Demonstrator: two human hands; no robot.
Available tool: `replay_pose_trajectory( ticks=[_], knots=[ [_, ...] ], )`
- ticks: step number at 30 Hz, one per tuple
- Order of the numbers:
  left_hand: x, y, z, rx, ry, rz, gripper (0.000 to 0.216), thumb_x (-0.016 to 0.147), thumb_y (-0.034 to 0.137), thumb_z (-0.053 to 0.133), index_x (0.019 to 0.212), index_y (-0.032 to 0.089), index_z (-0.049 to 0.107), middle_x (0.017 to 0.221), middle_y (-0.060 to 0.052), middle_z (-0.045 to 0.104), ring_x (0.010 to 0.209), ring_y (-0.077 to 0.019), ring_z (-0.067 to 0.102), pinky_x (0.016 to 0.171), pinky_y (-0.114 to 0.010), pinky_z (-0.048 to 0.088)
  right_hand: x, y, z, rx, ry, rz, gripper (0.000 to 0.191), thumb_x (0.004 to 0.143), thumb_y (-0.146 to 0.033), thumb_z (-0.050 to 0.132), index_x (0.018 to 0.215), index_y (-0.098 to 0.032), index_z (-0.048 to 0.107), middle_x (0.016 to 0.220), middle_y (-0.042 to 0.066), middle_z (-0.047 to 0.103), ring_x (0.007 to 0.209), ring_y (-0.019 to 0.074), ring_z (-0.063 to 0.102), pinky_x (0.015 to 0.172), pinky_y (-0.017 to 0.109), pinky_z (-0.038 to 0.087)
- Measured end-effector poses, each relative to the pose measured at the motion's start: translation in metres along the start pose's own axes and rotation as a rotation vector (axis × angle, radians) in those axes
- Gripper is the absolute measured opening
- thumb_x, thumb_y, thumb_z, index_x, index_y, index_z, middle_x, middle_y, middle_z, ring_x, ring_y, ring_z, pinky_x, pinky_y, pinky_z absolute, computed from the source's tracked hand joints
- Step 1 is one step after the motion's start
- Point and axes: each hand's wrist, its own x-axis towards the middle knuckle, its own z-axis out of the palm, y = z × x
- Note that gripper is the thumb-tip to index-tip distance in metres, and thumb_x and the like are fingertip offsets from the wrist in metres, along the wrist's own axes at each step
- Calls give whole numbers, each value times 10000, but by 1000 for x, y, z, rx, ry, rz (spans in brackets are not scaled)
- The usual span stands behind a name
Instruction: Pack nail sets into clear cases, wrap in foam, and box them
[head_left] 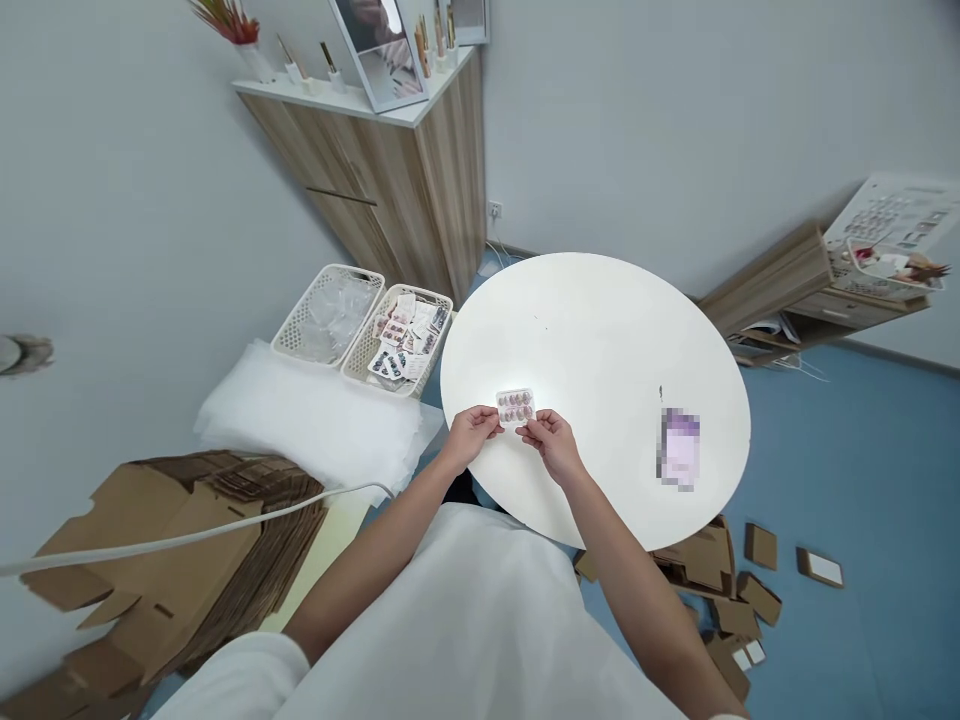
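Pinching one card [515, 402] between left hand [472, 432] and right hand [553, 440], with other cards [388, 364] left in basket [377, 385] at ten o'clock

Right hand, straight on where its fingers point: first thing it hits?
The card of what look like press-on nails, which the right hand holds by its near right corner. Whether the card rests on the round white table or hangs just above it is unclear.

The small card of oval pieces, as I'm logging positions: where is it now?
In the head view, the card is held between the left hand and the right hand, over the left part of the round white table.
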Motion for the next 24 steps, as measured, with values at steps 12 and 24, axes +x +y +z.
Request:
replay_pose_trajectory(
  ticks=[12, 24],
  knots=[
    [7, -4, -5, 38, 84, 14, 329, 631, 429, 658, 785, 141, 615, 685, -15, 617, 590, -102, 576, 684, -288, 487, 18, -3, -19, -279, -154, -136, 533, 616, -294, 689, 1107, -252, 485, 842, -9, 574, 677, 109, 583, 698, 305, 471],
    [25, 7, -34, -80, -44, -66, 296, 637, 376, 676, 803, 140, 614, 698, -24, 627, 618, -107, 595, 714, -299, 472, 45, -17, 11, -390, -20, -155, 299, 671, -371, 623, 919, -206, 600, 720, -9, 567, 613, 114, 570, 662, 315, 471]
  ],
)
